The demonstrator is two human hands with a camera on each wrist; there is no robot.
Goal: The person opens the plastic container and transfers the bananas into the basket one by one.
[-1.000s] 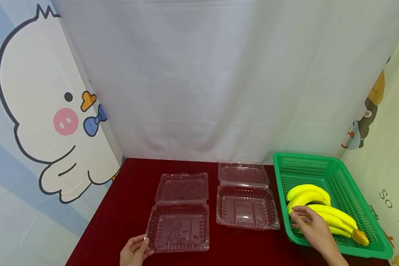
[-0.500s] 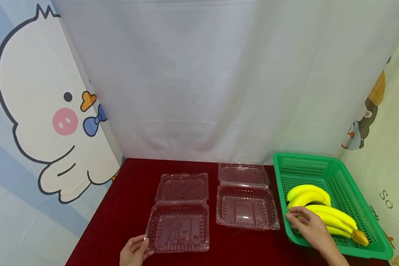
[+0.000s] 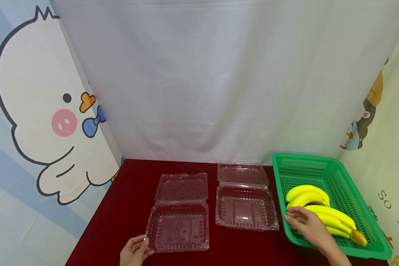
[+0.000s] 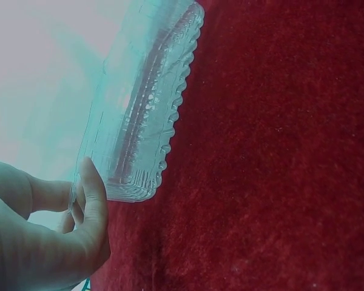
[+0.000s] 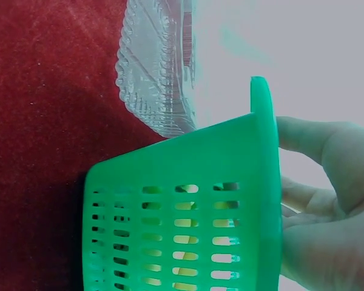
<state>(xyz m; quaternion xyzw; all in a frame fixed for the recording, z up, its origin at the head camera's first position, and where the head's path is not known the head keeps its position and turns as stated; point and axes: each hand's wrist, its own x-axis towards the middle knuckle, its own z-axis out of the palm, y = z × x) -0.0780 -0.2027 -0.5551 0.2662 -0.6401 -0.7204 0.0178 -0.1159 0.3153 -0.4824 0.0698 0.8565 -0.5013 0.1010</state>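
Note:
My left hand (image 3: 134, 250) pinches the front left corner of a clear plastic clamshell container (image 3: 179, 227). In the left wrist view its thumb and finger (image 4: 95, 191) lie on either side of the container's lip. My right hand (image 3: 308, 226), its fingers loosely bent, is at the front left rim of a green basket (image 3: 355, 195), over the yellow bananas (image 3: 332, 218). The basket's rim hides its fingertips in the right wrist view. I see nothing held in it. Bananas lie in bunches inside, partly covered by this hand.
A second clear clamshell container (image 3: 246, 207) stands between the first one and the basket. Both containers have their lids folded back, flat on the dark red tablecloth (image 3: 129, 199). A white curtain (image 3: 193, 85) hangs behind, with cartoon-printed cloth (image 3: 33, 103) at the sides.
My right hand has shifted slightly left, from over the bananas towards the basket's left rim. The left hand, containers and bananas have stayed put.

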